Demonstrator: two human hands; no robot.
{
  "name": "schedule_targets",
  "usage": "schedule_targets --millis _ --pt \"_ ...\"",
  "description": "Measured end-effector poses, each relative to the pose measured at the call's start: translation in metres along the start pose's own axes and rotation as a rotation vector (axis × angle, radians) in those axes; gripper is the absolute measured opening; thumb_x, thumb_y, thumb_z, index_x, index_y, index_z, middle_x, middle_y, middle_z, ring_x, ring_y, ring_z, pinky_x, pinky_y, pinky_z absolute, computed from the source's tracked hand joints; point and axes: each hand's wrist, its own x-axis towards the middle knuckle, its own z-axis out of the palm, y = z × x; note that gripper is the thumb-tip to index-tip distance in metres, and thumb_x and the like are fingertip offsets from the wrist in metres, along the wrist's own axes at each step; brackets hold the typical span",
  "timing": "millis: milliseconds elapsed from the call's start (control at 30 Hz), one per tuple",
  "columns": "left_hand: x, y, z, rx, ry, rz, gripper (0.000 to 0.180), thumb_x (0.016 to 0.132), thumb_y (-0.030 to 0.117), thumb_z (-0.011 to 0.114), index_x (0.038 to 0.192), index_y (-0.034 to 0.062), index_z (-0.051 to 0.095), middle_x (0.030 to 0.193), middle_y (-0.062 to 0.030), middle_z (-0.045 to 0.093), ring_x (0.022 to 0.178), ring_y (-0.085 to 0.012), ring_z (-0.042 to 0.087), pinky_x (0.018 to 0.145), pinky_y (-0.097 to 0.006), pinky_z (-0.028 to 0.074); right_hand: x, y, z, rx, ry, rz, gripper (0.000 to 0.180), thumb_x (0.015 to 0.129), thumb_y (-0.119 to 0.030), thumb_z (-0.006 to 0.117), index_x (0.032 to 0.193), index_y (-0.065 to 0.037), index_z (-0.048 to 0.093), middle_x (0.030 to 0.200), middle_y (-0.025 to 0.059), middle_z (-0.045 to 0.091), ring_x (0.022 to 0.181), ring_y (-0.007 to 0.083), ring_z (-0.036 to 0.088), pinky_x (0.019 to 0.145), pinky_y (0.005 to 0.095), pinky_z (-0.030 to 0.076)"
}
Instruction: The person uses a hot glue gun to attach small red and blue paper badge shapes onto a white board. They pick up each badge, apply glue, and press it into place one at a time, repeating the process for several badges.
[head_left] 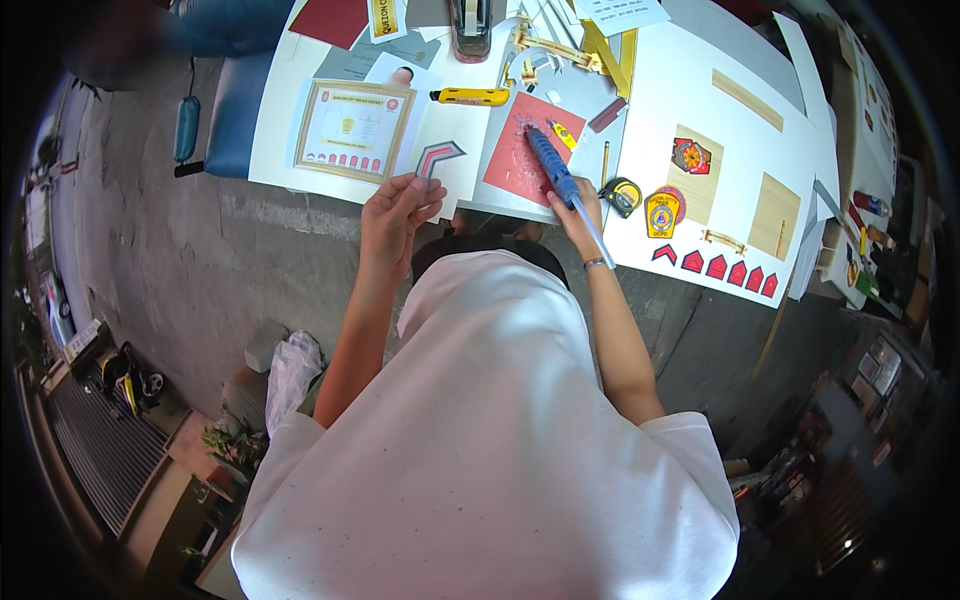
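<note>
Pinched in the fingers of my left hand [398, 212] is a small red-and-grey chevron cutout [438, 155], raised at the table's near edge. My right hand [582, 218] grips a blue glue gun [552, 163]. Its nozzle points away over a red sheet [503, 165] marked with pale smears, and a translucent glue stick [597, 238] juts out of its back end. Close to the nozzle lies a small yellow tool [563, 134]. A yellow box cutter [468, 97] rests beyond my left hand, and a tape measure [622, 197] sits beside my right.
Left on the table is a gold-framed certificate [405, 135]. At right, a white board [650, 130] carries badge cutouts [661, 214], a row of several red chevrons [717, 267] and wooden-looking panels. A tape dispenser [471, 32] and gold trim pieces [560, 52] lie farther back. A blue seat [240, 115] stands left.
</note>
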Motion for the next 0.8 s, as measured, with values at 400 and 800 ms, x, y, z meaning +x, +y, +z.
schedule_targets --millis 400,800 --pt "0.018 0.01 -0.025 0.102 0.022 0.023 0.028 0.098 0.014 0.071 0.115 -0.0063 0.064 0.103 -0.0187 0.073 0.098 -0.0273 0.074 0.088 -0.036 0.06 -0.037 -0.054 -0.004 -0.133 0.038 0.22 0.034 0.085 -0.029 0.077 0.102 -0.001 0.071 0.078 0.0237 0.069 0.072 0.0409 0.069 0.068 0.0449 0.054" --pt "0.006 0.045 0.005 0.273 -0.029 0.107 0.02 0.094 0.005 0.07 0.106 -0.0098 0.069 0.097 -0.02 0.075 0.089 -0.027 0.077 0.082 -0.032 0.063 -0.066 -0.172 -0.059 0.735 -0.029 0.115 0.036 0.095 -0.002 0.059 0.129 0.01 0.056 0.115 0.0262 0.071 0.064 0.0141 0.066 0.062 0.0297 0.059"
